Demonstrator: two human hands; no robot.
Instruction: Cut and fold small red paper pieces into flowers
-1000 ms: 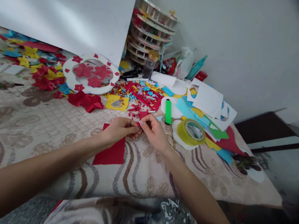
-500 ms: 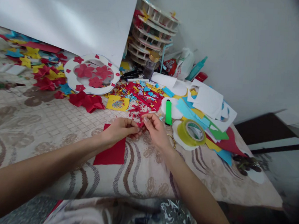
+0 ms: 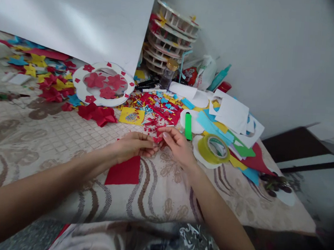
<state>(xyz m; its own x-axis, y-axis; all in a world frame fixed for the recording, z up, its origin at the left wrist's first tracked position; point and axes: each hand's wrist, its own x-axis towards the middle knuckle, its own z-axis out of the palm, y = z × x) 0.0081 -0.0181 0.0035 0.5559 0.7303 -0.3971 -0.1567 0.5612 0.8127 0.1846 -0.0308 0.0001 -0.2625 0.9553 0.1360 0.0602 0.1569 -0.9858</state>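
Currently, on my head feed, the right hand (image 3: 177,145) pinches a small red piece (image 3: 156,139) between thumb and fingers, above the cloth (image 3: 168,179). The left hand (image 3: 133,145) meets the near-left edge of the piece, its fingers half extended; blur prevents me from telling whether its thumb and forefinger are closed on it. Compared with half a second ago, the left fingers have opened slightly, while the right hand has kept nearly the same position. I judge this a small finger adjustment: the piece remains in hand, with the right side apparently carrying the hold. I note the red sheet (image 3: 124,171) lying flat, partly under the left hand and forearm, unmoved on the cloth. Beyond the fingers lie paper scraps (image 3: 168,106) and a yellow square (image 3: 124,115); the tape (image 3: 204,148) rests to the right, apart from both hands
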